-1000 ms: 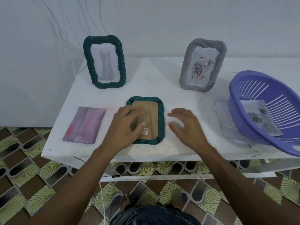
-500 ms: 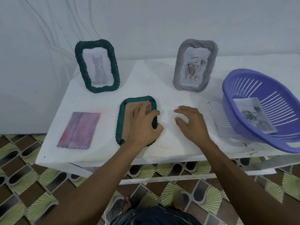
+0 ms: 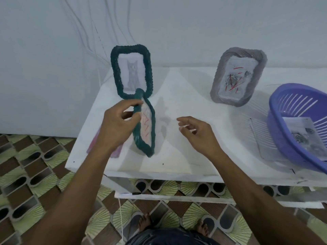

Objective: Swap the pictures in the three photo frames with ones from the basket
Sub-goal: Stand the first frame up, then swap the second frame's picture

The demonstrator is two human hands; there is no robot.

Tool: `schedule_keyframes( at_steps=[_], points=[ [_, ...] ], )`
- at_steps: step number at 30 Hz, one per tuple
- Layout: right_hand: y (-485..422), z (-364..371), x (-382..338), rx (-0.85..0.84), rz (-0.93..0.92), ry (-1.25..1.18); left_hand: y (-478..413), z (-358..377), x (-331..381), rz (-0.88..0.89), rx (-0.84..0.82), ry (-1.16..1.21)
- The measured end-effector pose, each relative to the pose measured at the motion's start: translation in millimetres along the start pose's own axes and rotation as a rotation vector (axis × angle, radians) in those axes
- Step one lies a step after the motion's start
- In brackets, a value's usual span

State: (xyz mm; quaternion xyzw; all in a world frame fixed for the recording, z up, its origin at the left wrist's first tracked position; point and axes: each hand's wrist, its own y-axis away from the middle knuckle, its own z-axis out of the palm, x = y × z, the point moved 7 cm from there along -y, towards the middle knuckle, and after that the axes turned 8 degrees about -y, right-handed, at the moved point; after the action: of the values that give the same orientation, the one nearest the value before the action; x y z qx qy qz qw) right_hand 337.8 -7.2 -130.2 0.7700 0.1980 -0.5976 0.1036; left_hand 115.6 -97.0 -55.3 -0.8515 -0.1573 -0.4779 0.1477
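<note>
**Me:** While my left hand point(image 3: 116, 128) grips the near green frame point(image 3: 144, 124) by its left edge, thumb and fingers pinched on the rim, the frame stands tilted on its lower corner on the white worktop point(image 3: 185, 151). Its front faces right; a pale picture with red strokes shows in it.

**Colleague:** Right hand?

**Me:** My right hand point(image 3: 198, 137) hangs over the worktop just right of that frame, fingers loosely curled and spread, holding nothing, touching nothing.

**Colleague:** Other frames?

**Me:** Second green frame point(image 3: 131, 69) upright at the back left, cat picture inside; the held frame's top overlaps its lower edge in view. Grey frame point(image 3: 238, 76) leaning at the back right, picture with red strokes in it.

**Colleague:** Basket?

**Me:** Purple basket point(image 3: 283, 121) at the right end of the worktop, one printed picture point(image 3: 300, 133) lying inside. Clear sheet point(image 3: 263, 138) flat beside it, partly under its rim. Pink sheet point(image 3: 116, 151) at the left edge, mostly hidden behind my left wrist.
</note>
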Motion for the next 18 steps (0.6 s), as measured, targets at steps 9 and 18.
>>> schedule_keyframes(
  at_steps=[9, 18],
  points=[
    [-6, -7, 3, 0.100, 0.112, -0.024, 16, 49, -44, -0.246, -0.022, 0.470],
    [-5, -35, 19, 0.161, 0.009, 0.426, 0, 83, -51, 0.134, -0.193, -0.325]
  ],
)
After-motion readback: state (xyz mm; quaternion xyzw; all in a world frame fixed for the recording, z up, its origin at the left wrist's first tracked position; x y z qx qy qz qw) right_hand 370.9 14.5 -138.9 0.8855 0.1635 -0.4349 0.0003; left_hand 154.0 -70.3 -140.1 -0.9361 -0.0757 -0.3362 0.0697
